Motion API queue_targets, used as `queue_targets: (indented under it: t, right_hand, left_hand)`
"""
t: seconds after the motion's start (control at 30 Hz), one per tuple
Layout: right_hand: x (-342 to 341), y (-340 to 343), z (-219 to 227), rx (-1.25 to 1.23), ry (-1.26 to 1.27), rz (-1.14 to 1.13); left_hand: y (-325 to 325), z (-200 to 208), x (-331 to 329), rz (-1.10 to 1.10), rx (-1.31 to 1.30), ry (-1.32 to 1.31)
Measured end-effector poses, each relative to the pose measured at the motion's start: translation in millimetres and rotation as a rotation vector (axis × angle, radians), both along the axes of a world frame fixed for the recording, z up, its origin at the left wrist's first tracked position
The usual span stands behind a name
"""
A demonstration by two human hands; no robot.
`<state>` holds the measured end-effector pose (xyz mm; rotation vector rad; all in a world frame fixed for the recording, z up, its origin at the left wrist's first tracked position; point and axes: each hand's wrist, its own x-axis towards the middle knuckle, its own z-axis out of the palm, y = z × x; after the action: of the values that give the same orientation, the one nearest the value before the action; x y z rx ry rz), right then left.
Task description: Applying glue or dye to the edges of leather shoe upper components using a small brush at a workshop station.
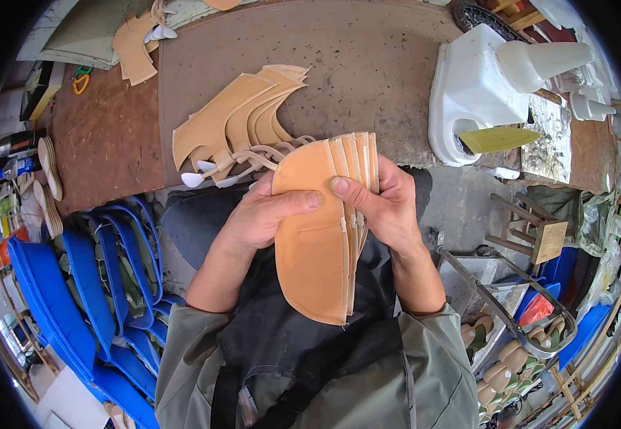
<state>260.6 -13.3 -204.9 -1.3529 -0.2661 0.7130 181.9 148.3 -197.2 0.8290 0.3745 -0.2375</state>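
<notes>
My left hand [253,220] and my right hand [395,207] grip a fanned stack of tan shoe-upper pieces [309,264] in front of my apron. Each piece is rounded on one side and straight along the other. Both thumbs press on the front piece, the right one at the fanned edges; the other fingers are mostly hidden behind the stack. Just beyond, more tan upper pieces [235,107] of a curved, notched shape lie overlapping on the table. Beige straps [253,156] run from near them to behind the held stack, and white tips [192,179] show at the table's edge.
A white plastic jug [467,93] with a yellow-green blade-like piece [500,139] stands at the table's right. More tan pieces [135,50] and green-and-orange scissors [81,80] lie far left. Blue trays [56,307] stand at my left; a metal-framed rack [500,286] and shoes [514,355] at my right.
</notes>
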Motion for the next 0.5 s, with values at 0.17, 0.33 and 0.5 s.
queue_targets:
  t: [0.17,0.33,0.5]
  right_hand:
    - [0,-3,1,-0.031,-0.015,-0.132]
    - [39,-78,22,-0.419,-0.719,-0.733]
    - [86,-117,35,-0.577,-0.648,-0.820]
  left_hand:
    - [-1,-6,13,-0.108,0.076,-0.037]
    - [6,-6,13,-0.092,0.071,0.036]
    - [-11,-5,35,-0.132,0.040,0.075]
